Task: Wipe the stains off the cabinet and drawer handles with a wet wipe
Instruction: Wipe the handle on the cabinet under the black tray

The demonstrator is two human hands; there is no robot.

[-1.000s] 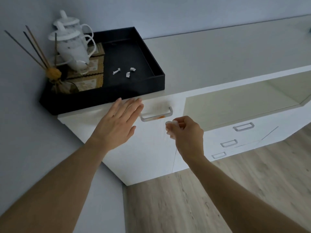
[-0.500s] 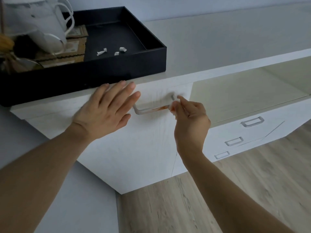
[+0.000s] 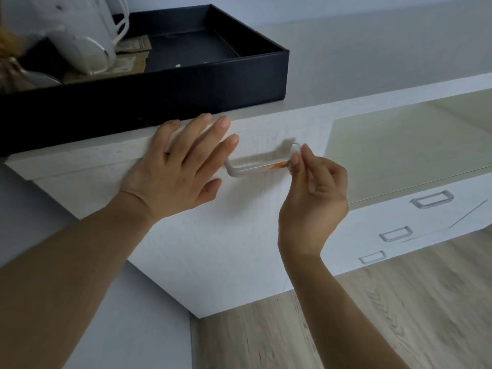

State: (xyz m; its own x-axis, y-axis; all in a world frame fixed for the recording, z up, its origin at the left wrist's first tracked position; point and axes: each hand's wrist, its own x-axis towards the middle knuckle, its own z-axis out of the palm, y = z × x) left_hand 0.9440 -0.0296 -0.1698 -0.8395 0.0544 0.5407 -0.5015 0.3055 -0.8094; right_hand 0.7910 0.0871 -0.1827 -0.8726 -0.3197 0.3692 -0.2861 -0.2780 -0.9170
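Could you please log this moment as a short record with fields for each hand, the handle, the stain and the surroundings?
left hand: fingers straight, flat against the cabinet front beside the handle
right hand: pinches a wet wipe at the handle's right end
handle: pale bar on the cabinet front
stain: orange streak along the bar's right part, not yet wiped off
other handles: three smaller drawer handles at right, untouched
on top: black tray holding a white teapot

Pale grey wall (image 3: pixel 346 12) behind a long white sideboard (image 3: pixel 213 249); light wood-grain floor (image 3: pixel 399 315) below; black tray (image 3: pixel 186 83) with white jugs (image 3: pixel 87 43) on top; dim, even light.
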